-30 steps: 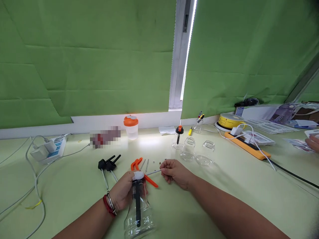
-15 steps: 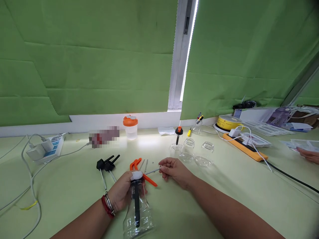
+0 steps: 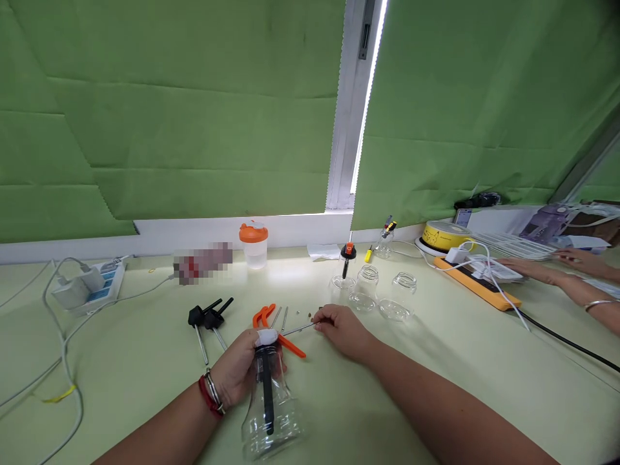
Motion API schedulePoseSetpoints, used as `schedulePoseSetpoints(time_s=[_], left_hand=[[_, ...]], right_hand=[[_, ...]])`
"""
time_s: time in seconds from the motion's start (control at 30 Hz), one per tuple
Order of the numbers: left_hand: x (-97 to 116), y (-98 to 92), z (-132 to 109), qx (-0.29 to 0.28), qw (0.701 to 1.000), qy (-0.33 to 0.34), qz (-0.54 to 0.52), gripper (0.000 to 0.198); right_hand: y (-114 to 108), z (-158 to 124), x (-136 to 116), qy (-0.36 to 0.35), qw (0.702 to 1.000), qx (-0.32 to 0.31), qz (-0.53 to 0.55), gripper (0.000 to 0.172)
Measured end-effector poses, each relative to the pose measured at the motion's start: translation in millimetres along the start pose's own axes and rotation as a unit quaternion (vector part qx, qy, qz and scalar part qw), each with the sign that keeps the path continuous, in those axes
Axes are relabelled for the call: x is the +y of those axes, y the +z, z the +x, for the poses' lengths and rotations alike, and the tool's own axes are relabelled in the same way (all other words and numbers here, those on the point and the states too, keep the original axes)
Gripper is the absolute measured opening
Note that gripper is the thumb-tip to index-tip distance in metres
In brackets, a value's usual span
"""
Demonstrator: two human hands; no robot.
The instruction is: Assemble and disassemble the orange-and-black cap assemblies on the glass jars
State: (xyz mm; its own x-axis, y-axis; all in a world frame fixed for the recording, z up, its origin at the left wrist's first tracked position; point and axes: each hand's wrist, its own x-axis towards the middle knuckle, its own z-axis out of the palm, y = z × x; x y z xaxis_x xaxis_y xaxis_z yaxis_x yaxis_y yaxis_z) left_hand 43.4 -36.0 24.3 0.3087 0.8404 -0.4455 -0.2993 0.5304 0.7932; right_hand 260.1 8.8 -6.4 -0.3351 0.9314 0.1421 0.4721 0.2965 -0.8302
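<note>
My left hand (image 3: 237,369) is wrapped round the neck of a clear bottle (image 3: 287,423), which lies tilted with its neck away from me. A black tube (image 3: 268,400) runs down inside it. White material (image 3: 267,336) covers the thumb tip or the bottle's top; I cannot tell which. From there a thin metal rod (image 3: 300,329) sticks out to the right, and my right hand (image 3: 341,330) pinches its far end. Orange handles (image 3: 292,346) and two loose metal pins (image 3: 284,318) lie just beyond the left hand. Tiny metal pieces (image 3: 310,316) lie by my right fingertips.
Two black pieces with metal rods (image 3: 213,321) lie left. Clear jars (image 3: 396,298), a black-topped jar (image 3: 347,253) and an orange-lidded cup (image 3: 254,245) stand behind. An orange power strip (image 3: 477,284) and another person's hands (image 3: 537,270) are at right; cables run left.
My right hand has shifted slightly right along the rod. More tiny pieces show near its fingertips. The other person's hands have reached further in from the right.
</note>
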Motion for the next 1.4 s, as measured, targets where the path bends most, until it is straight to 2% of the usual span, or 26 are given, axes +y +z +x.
schedulePoseSetpoints(time_s=[0.1,0.17,0.23,0.5,0.6,0.97,1.1,1.17,1.27,1.33,1.37,1.4], left_hand=[[0.2,0.1,-0.1,0.005,1.0,0.007,0.004,0.018],[0.0,-0.1,-0.2,0.008,1.0,0.006,0.005,0.019],[-0.1,-0.4,-0.4,0.009,1.0,-0.001,-0.004,0.019],[0.6,-3.2,0.2,0.003,0.999,0.02,-0.049,0.018],[0.4,-4.3,0.9,0.001,0.998,0.031,-0.059,0.017],[2.4,-6.3,1.0,0.005,0.989,0.14,-0.051,0.015],[2.0,-9.2,2.9,0.014,0.988,0.146,-0.047,0.016],[2.0,-9.5,3.0,0.007,0.987,0.15,-0.048,0.016],[2.4,-8.7,2.6,0.004,0.988,0.147,-0.044,0.018],[2.8,-7.7,2.4,0.008,0.986,0.159,-0.037,0.021],[3.0,-7.0,2.4,0.012,0.985,0.171,-0.036,0.022],[3.1,-6.2,2.4,0.016,0.982,0.187,-0.037,0.024]], right_hand=[[2.9,-1.6,-6.3,-0.048,0.972,-0.047,-0.225,0.018],[7.3,-1.8,-9.3,-0.044,0.946,-0.079,-0.31,0.022],[11.4,-0.9,-10.4,-0.044,0.933,-0.08,-0.349,0.024],[9.6,2.9,-7.8,-0.034,0.939,-0.01,-0.341,0.026],[7.4,1.0,-7.2,-0.053,0.937,-0.023,-0.345,0.027],[16.4,-7.6,-16.1,-0.1,0.903,-0.075,-0.412,0.031],[23.2,-4.1,-17.4,-0.073,0.889,-0.071,-0.447,0.029],[24.8,-1.7,-18.0,-0.056,0.885,-0.066,-0.458,0.032],[23.2,-2.7,-21.2,-0.046,0.899,-0.054,-0.433,0.038],[20.6,-7.6,-24.9,-0.048,0.926,-0.036,-0.374,0.03],[19.3,-11.1,-26.9,-0.045,0.945,-0.032,-0.323,0.031],[18.2,-15.0,-29.0,-0.034,0.965,-0.037,-0.256,0.039]])
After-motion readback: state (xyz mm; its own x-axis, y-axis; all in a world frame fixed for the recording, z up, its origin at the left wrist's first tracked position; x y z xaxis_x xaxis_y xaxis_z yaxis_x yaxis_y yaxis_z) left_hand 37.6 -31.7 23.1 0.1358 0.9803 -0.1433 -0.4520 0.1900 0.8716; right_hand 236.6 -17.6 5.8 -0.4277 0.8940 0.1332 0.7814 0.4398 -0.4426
